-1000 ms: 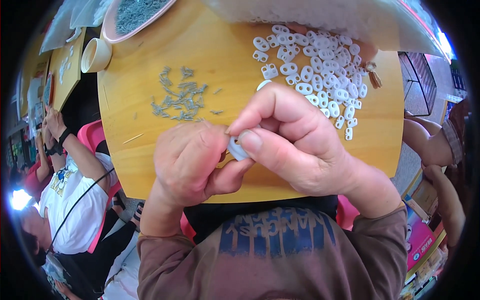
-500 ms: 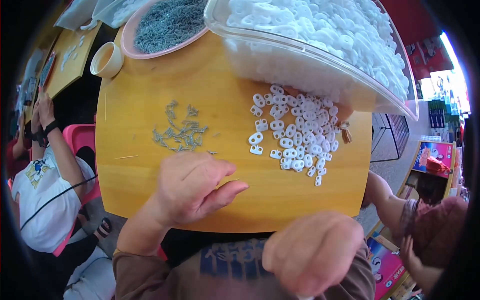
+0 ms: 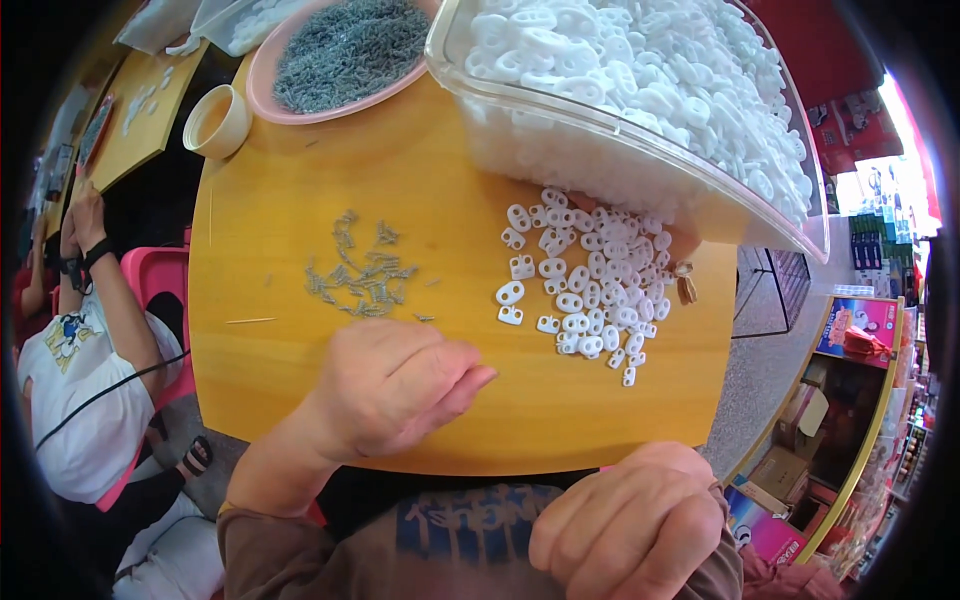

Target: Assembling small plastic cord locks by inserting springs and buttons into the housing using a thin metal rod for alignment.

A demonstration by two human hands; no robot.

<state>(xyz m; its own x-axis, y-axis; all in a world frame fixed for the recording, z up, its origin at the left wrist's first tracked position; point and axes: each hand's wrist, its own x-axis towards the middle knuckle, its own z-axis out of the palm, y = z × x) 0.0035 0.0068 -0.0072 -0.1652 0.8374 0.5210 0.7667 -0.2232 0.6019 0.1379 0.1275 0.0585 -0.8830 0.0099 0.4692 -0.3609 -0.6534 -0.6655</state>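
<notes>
The left hand point(image 3: 400, 390) is curled, thumb drawn in against the forefinger; I cannot tell whether anything sits between them. The right hand point(image 3: 635, 520) is bent closed at the table's near edge, its back upward and its fingertips hidden, so its grip cannot be told either. Just beyond the left hand, small grey metal pieces point(image 3: 375, 290) lie scattered on the yellow wooden table point(image 3: 460, 260), with 1 thin wooden stick point(image 3: 250, 321) to their left. White plastic pieces point(image 3: 591, 295), many with 2 holes, lie heaped on the right, before a clear bin point(image 3: 620, 122) full of similar ones. A pink bowl point(image 3: 310, 120) of grey pieces stands at the far left, beside a cream cup point(image 3: 232, 128).
</notes>
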